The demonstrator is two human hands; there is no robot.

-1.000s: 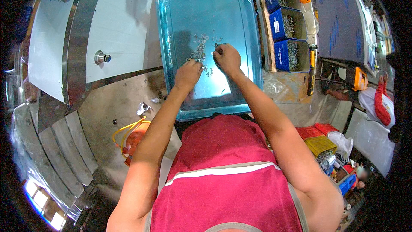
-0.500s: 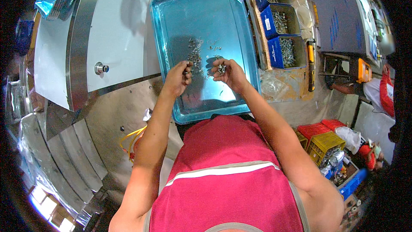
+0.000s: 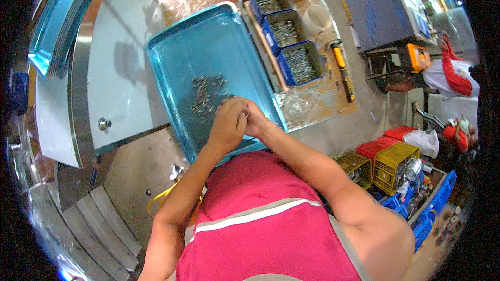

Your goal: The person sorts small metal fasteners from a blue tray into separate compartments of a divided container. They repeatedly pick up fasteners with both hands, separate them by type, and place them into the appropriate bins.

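Note:
Over the near part of a shiny blue tray (image 3: 172,99), my two hands meet with fingers together. My left hand (image 3: 228,125) is closed and overlaps the right, so whatever its fingers hold is hidden. My right hand (image 3: 255,118) is curled closed beside it; half a second ago small metal screws showed in it, and now they are mostly covered. A loose pile of small screws (image 3: 203,94) lies on the tray floor just beyond my fingertips.
Blue bins (image 3: 302,63) full of metal fasteners stand right of the tray on a worn bench (image 3: 307,106). A yellow-black tool (image 3: 341,70) and white tub (image 3: 316,18) are near them. Left is a pale metal panel (image 3: 125,78). Yellow crates (image 3: 396,164) sit lower right; another person (image 3: 448,75) is far right.
My hands, apart before, have come together, the left moving across to the right. The view has turned, so the tray and bins appear tilted and further left.

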